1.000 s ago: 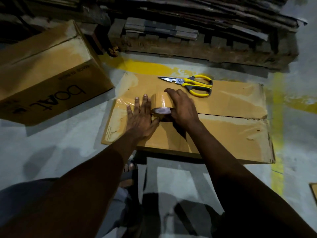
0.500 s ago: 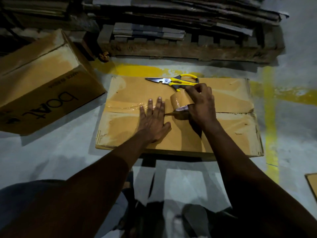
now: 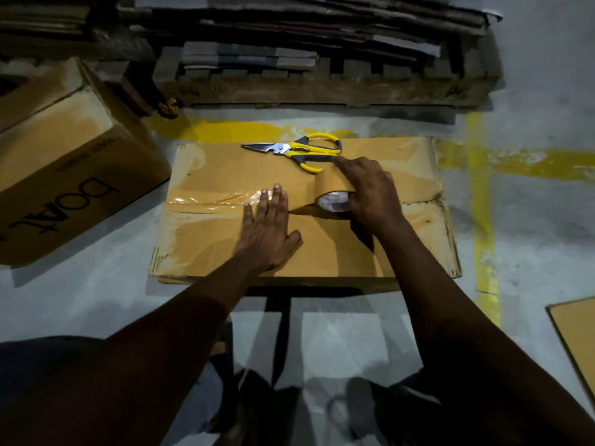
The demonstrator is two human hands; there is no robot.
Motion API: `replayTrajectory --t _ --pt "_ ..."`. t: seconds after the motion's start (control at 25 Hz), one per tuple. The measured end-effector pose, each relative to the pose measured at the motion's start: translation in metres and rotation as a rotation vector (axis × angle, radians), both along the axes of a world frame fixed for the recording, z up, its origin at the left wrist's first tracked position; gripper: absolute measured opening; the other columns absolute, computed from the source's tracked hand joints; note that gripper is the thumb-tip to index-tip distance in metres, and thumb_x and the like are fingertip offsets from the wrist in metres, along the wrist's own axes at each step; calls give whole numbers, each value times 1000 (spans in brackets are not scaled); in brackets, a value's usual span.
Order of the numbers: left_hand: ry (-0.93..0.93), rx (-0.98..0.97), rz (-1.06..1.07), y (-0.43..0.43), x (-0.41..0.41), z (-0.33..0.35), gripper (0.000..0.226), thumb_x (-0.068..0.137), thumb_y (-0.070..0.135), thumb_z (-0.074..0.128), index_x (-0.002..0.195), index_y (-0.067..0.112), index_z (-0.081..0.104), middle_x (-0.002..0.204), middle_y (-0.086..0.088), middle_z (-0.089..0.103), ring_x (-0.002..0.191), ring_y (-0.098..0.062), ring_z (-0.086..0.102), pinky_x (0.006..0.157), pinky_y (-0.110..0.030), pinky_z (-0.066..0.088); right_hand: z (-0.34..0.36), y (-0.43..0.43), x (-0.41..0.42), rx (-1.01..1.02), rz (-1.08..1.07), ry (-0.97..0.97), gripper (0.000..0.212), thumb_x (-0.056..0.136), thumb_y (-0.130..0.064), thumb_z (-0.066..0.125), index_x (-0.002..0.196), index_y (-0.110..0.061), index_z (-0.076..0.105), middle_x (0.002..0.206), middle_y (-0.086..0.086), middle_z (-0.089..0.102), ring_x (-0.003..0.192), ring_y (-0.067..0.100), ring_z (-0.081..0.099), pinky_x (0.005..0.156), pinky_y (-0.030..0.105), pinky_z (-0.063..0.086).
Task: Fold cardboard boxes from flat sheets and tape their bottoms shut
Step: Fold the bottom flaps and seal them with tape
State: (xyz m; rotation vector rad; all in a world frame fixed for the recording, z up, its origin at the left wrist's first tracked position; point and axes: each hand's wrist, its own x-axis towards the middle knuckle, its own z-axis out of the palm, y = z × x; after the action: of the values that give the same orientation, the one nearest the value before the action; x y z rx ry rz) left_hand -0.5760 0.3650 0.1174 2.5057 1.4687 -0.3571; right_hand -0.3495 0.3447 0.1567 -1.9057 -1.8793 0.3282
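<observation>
On the floor box (image 3: 209,252), the left hand (image 3: 267,230) is pressed flat on the tape (image 3: 212,199), fingers (image 3: 264,204) straight. The roll (image 3: 331,191), clamped in the right hand (image 3: 373,191), has been drawn further right; about half the seam seems left.

Dim scene; light from approx 12 o'clock, shadows fall twd 6. Glare on tape strip (image 3: 222,199) at 9 o'clock. Corners vignetted, edges bowed by wide-angle lens; forearms (image 3: 180,333) near-black at 6–7.

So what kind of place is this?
Probably a warehouse or packing area: a concrete floor with painted yellow lines, a wooden pallet stacked with flat cardboard, and a made-up box nearby.
</observation>
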Motion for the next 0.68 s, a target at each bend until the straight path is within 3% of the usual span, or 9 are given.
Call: replayTrajectory --t 0.12,0.24,0.44,0.56,0.68 --pt "29 -2 1 -1 2 4 83 94 55 26 152 11 -13 159 -9 -24 146 -31 -18 116 -57 -2 -3 -21 30 59 -141 113 68 75 -39 37 137 -16 53 118 13 59 108 32 51 87 48 45" --pt "-27 -10 6 2 23 13 82 96 50 32 152 12 -15 159 -7 -23 146 -31 -18 116 -56 -4 4 -23 32 83 -121 202 73 71 -36 32 136 -11 55 117 17 58 107 35 54 88 45 48" --pt "-92 -24 22 -4 78 16 86 95 51 37 151 13 -16 159 -6 -22 146 -31 -18 115 -56 -7 4 -23 28 80 -48 185 74 73 -42 41 139 -12 54 117 18 58 103 36 51 82 40 43" --pt "-52 -11 -3 -12 87 6 79 95 54 32 152 23 -13 158 -8 -26 145 -34 -20 115 -59 -7 -8 -18 26 61 -80 236 68 77 -28 68 142 -16 50 123 11 60 109 30 52 87 36 44" --pt "-53 -7 5 -11 89 4 77 95 55 31 152 27 -13 158 -9 -26 145 -35 -21 114 -60 -7 -21 -15 20 42 -108 314 73 74 -17 76 142 -18 49 126 11 58 113 30 53 92 32 41"
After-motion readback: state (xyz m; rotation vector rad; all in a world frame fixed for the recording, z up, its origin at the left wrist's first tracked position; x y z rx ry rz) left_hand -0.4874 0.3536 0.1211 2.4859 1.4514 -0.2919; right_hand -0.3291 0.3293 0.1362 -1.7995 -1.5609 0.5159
